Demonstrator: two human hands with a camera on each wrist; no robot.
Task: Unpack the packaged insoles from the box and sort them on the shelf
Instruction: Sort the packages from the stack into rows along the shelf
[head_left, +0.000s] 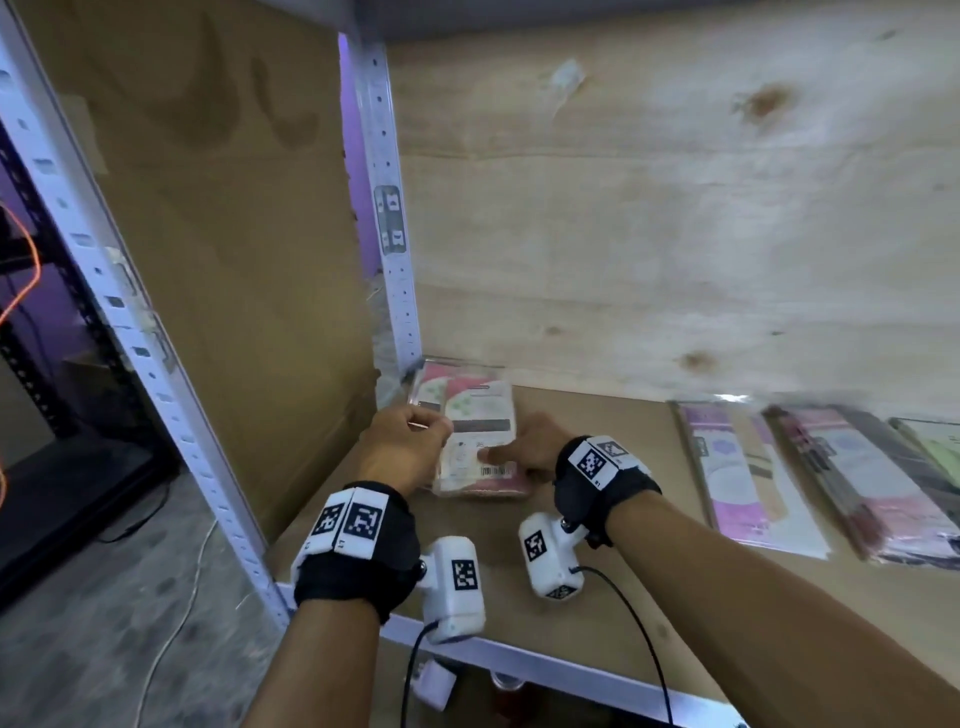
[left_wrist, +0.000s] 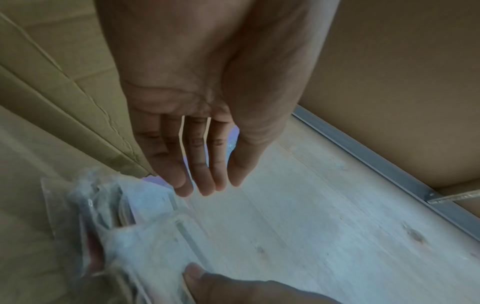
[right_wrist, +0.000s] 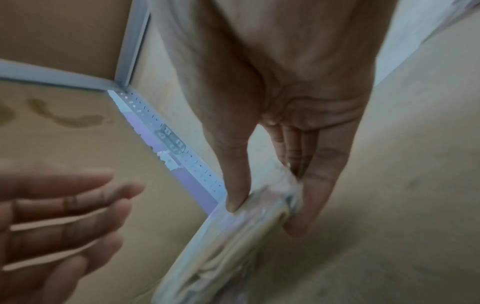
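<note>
A stack of clear-wrapped pink insole packets (head_left: 475, 431) lies in the back left corner of the brown shelf board (head_left: 597, 545). My right hand (head_left: 501, 457) pinches the stack's near end, thumb on top and fingers against the other side; the right wrist view shows this grip on the packets (right_wrist: 233, 236) by the right hand (right_wrist: 262, 207). My left hand (head_left: 423, 428) hovers at the stack's left edge. In the left wrist view the left hand (left_wrist: 207, 185) has straight fingers and holds nothing, with the packets (left_wrist: 124, 226) below it.
Further right on the shelf lie a purple insole packet (head_left: 737, 478), a pink and dark one (head_left: 872, 488) and a green one (head_left: 935, 447). A cardboard panel (head_left: 234, 260) closes the left side, a perforated post (head_left: 389, 208) stands at the corner, and plywood (head_left: 675, 208) forms the back.
</note>
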